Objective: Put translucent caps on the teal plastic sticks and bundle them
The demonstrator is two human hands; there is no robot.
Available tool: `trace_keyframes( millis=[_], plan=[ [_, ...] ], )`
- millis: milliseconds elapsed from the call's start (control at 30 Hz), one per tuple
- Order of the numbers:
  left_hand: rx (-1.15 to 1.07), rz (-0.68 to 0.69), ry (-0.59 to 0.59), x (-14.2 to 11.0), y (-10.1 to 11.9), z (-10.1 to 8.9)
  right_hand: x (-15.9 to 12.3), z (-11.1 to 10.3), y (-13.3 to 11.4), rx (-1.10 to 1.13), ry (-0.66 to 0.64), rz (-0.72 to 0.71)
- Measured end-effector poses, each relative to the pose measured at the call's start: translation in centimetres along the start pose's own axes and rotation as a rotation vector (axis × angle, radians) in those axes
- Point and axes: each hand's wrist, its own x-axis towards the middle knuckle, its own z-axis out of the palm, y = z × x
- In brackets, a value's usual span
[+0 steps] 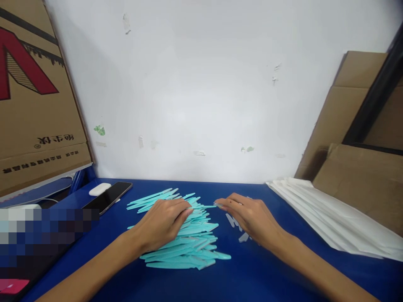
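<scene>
My left hand [168, 222] is closed, thumb and forefinger pinching a slim turquoise eyebrow razor [206, 206] that points to the right. The fingertips of my right hand [248, 214] meet its far end, closed on what looks like a small clear blade cap [218, 204]; the fingers partly hide it. Under and around my left hand spreads a loose pile of turquoise eyebrow razors [189, 247], most lying crosswise. Several small clear caps [243, 238] lie on the table beneath and beside my right hand.
The blue table [252, 277] meets a white wall. At the left lie a phone [116, 195] and a white case [100, 189], near a large printed carton [37, 105]. White paper-like sheets [333, 218] and cardboard [362, 188] are stacked at the right.
</scene>
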Motion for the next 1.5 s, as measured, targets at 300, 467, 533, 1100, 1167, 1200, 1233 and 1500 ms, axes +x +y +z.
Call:
trace_keyframes(
  millis=[300, 467, 533, 1100, 1167, 1200, 1233, 1500],
  plan=[
    [0.001, -0.006, -0.011, -0.1, 0.0, 0.1, -0.2, 0.2, 0.0, 0.001, -0.003, -0.009],
    [-0.003, -0.011, -0.002, -0.2, 0.1, 0.1, -0.1, -0.1, 0.1, -0.02, 0.035, -0.015],
    [-0.005, -0.011, 0.004, -0.1, 0.1, 0.0, 0.0, -0.2, 0.2, -0.015, 0.037, -0.024],
    [0.064, 0.105, -0.033, -0.6, 1.7, 1.2, -0.9, 1.1, -1.7, 0.015, 0.066, -0.179],
    [0.068, 0.1, -0.031, -0.5, 1.6, 1.3, -0.8, 1.1, -1.8, 0.018, 0.048, -0.156],
    [0.069, 0.098, -0.016, -0.4, 1.5, 1.3, -0.7, 1.0, -1.8, 0.014, 0.041, -0.127],
    [0.071, 0.093, 0.014, -0.3, 1.3, 1.3, -0.6, 1.0, -1.9, 0.005, 0.037, -0.085],
    [0.239, -0.341, 0.197, 0.6, -4.7, -0.4, -0.3, 0.8, -2.0, -0.001, 0.044, 0.13]
  ],
)
